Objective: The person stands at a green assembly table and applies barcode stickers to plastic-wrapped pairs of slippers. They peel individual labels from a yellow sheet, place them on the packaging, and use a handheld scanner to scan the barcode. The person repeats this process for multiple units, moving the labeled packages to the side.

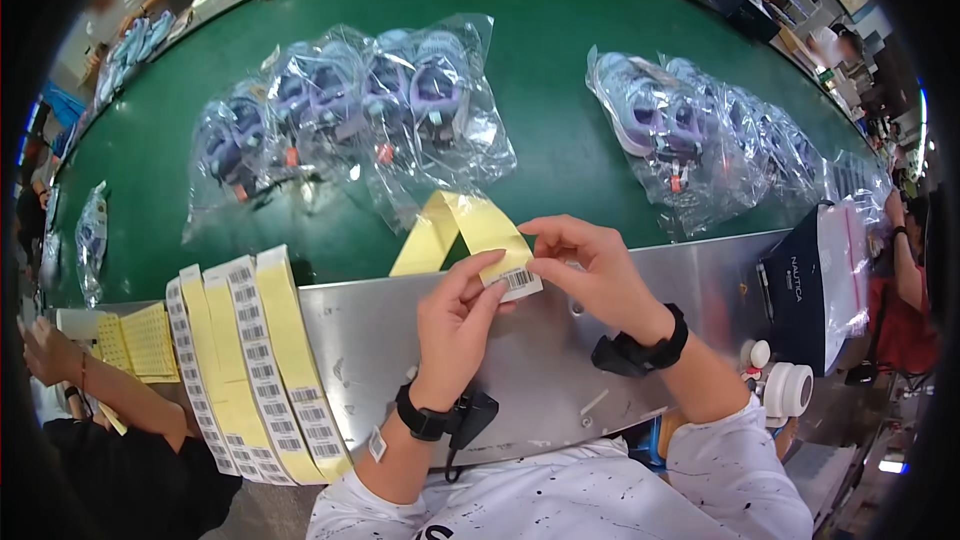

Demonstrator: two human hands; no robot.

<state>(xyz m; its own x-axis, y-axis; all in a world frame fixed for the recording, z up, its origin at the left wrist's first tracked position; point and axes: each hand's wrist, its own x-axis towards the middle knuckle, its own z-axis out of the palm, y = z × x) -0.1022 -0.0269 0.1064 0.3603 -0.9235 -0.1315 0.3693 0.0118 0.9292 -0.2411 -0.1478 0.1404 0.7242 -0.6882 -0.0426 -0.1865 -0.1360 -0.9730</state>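
Two bare hands are meeting above the far edge of the steel ledge (540, 370) in the head view. The left hand (455, 325) is pinching the end of a yellow label strip (490, 227) between thumb and fingers, beside a white barcode sticker (518, 282). The right hand (600, 265) is reaching the strip's right edge, its thumb and index finger standing apart; whether it is gripping cannot be told. The strip is arching up, its far part lying beyond the ledge on the green tabletop (550, 50). More barcode label strips (262, 355) are lying across the ledge's left part. Beyond the ledge, blue-and-lilac shoes (435, 85) are resting in clear bags. A navy box (795, 285) is standing at the ledge's right end.
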